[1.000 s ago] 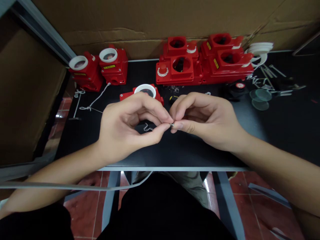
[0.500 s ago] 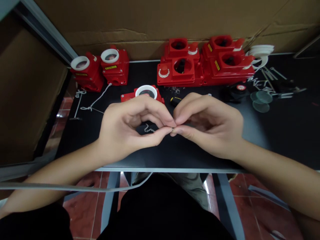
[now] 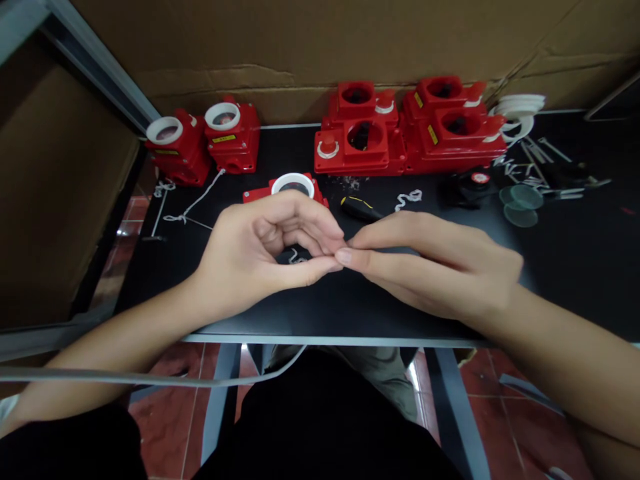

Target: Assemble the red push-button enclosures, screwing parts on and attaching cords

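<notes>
Over the front part of the black table, my left hand (image 3: 240, 260) and my right hand (image 3: 445, 263) meet at the fingertips. The left thumb and fingers are pinched together around something tiny, which the fingers hide. My right thumb and index finger press against the same spot, the hand flatter and its fingers stretched close together. Just behind the left hand lies a red housing (image 3: 256, 195) with a white ring (image 3: 280, 181) around its round window, partly covered by the hand. A black and yellow screwdriver (image 3: 359, 208) lies behind the right hand.
Two red boxes with white rings (image 3: 234, 143) stand at back left, with white cords (image 3: 203, 193). Several red housings (image 3: 360, 157) line the back. At right are white rings (image 3: 520, 107), glass discs (image 3: 525, 197) and thin metal rods (image 3: 550, 150). A grey cable (image 3: 200, 381) crosses in front.
My right hand has turned and flattened, its thumb now over the pinch point. The small metallic piece seen between the fingertips is now hidden. A white cord behind the right hand has come into view.
</notes>
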Motion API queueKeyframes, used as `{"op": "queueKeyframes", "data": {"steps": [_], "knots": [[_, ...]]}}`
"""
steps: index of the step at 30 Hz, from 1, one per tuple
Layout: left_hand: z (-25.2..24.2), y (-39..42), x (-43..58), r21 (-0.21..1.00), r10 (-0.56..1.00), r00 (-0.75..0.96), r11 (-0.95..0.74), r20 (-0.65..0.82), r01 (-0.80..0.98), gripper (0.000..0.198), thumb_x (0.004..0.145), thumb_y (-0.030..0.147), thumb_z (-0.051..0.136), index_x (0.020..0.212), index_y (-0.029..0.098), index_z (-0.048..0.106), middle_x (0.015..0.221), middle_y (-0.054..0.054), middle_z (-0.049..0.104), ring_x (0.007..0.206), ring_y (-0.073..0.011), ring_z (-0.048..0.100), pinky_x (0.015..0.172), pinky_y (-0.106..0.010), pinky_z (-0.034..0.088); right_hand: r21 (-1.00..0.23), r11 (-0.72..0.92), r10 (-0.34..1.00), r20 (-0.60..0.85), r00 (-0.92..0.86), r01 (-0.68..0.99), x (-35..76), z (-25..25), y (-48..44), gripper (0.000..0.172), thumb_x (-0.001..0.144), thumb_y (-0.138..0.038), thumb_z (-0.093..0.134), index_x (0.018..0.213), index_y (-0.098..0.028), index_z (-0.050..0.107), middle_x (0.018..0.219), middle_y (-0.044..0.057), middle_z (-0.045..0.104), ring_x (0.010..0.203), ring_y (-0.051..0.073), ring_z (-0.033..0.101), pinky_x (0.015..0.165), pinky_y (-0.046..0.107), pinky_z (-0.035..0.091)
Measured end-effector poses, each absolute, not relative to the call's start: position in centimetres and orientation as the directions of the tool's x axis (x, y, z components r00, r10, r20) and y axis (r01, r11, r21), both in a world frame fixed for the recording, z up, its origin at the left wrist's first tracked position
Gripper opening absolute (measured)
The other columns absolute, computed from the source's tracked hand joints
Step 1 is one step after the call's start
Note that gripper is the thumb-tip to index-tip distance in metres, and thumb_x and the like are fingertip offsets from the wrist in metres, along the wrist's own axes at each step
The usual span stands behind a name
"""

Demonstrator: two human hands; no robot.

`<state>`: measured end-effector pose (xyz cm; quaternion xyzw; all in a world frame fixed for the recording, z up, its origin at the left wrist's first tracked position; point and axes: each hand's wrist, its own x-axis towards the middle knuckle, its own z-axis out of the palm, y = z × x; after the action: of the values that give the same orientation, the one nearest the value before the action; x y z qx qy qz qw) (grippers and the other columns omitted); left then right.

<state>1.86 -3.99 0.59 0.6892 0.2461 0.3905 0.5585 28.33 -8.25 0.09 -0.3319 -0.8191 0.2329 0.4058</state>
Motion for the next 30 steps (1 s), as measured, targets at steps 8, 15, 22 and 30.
{"op": "queueKeyframes", "data": {"steps": [8, 15, 22, 30], "knots": [[0.6, -4.0, 1.8, 0.966, 0.762, 0.597, -0.237, 0.249, -0.100, 0.030, 0.088, 0.029, 0.116, 0.107, 0.027, 0.092, 0.110, -0.005, 0.093, 0.095, -0.0231, 0.093, 0.092, -0.031, 0.079, -0.324, 0.868, 0.493, 0.659, -0.568, 0.377, 29.3, -0.6, -8.0, 0.023, 0.111, -0.015, 0.085, 0.125, -0.032, 0.091, 0.121, 0.002, 0.095, 0.102, 0.017, 0.090, 0.088, 0.026, 0.073], [0.4, -4.0, 1.9, 0.973, 0.751, 0.620, -0.196, 0.228, -0.121, 0.033, 0.089, 0.020, 0.114, 0.112, 0.026, 0.091, 0.114, -0.006, 0.094, 0.095, -0.0220, 0.093, 0.093, -0.032, 0.078, -0.332, 0.855, 0.505, 0.709, -0.493, 0.399, 29.2, -1.4, -7.8, 0.024, 0.100, -0.021, 0.099, 0.118, -0.035, 0.093, 0.116, 0.004, 0.095, 0.087, 0.020, 0.088, 0.077, 0.032, 0.073], [0.6, -4.2, 2.0, 0.967, 0.757, 0.605, -0.226, 0.248, -0.115, 0.032, 0.089, 0.027, 0.114, 0.110, 0.027, 0.091, 0.112, -0.004, 0.094, 0.094, -0.0227, 0.093, 0.088, -0.028, 0.077, -0.370, 0.868, 0.493, 0.724, -0.482, 0.332, 28.9, -1.1, -7.5, 0.031, 0.095, -0.020, 0.104, 0.119, -0.035, 0.091, 0.110, 0.003, 0.094, 0.082, 0.020, 0.086, 0.076, 0.032, 0.075], [0.8, -4.3, 2.1, 0.914, 0.691, 0.613, -0.379, 0.383, -0.143, 0.025, 0.092, 0.021, 0.112, 0.105, 0.024, 0.092, 0.100, -0.003, 0.091, 0.086, -0.0169, 0.085, 0.082, -0.026, 0.072, -0.502, 0.843, 0.538, 0.778, -0.323, 0.195, 27.2, -2.3, -7.6, 0.017, 0.100, -0.017, 0.097, 0.108, -0.028, 0.087, 0.101, 0.005, 0.091, 0.090, 0.018, 0.088, 0.081, 0.030, 0.076]]}}
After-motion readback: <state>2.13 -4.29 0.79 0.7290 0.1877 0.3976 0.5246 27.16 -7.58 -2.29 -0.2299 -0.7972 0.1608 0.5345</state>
